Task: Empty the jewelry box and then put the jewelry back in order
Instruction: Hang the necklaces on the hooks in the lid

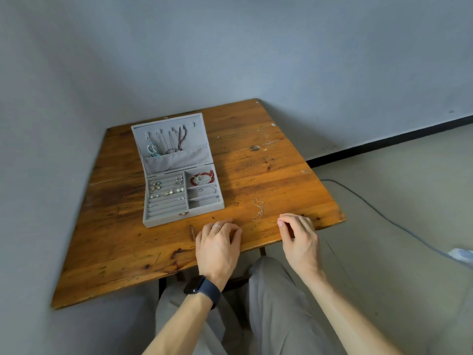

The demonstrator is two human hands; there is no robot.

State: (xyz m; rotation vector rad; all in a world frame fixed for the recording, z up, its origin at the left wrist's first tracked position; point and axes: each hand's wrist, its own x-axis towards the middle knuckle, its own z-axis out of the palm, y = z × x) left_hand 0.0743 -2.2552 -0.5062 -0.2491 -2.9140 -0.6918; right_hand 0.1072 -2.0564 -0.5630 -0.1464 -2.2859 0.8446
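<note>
While I watch through the head camera, the wooden table (268,170) fills the middle of the view, pushed into a corner of grey walls. Below its near edge I see the person's grey trousers (276,303), and a cable (384,216) runs across the floor on the right.

The grey jewelry box (163,219) sits on the left half of the table with its lid (197,139) standing open. It is far from emptied. Necklaces (166,139) hang inside the lid and dip into the pocket there. Earrings (166,192) sit in the padded rows on the left of the base. A red bead bracelet (203,176) lies in the far right compartment.

The left hand (217,242) rests on the table just in front of the box's right corner, fingers loosely bent, and I see nothing in it. The right hand (299,239) hovers at the table's near right edge, fingers also loosely curled, with nothing visible between them.

A dark watch (202,288) sits on the left wrist. A thin silver chain (258,210) lies loose on the wood between the two hands, touching neither. A thin ring (216,226) is on a left finger.
</note>
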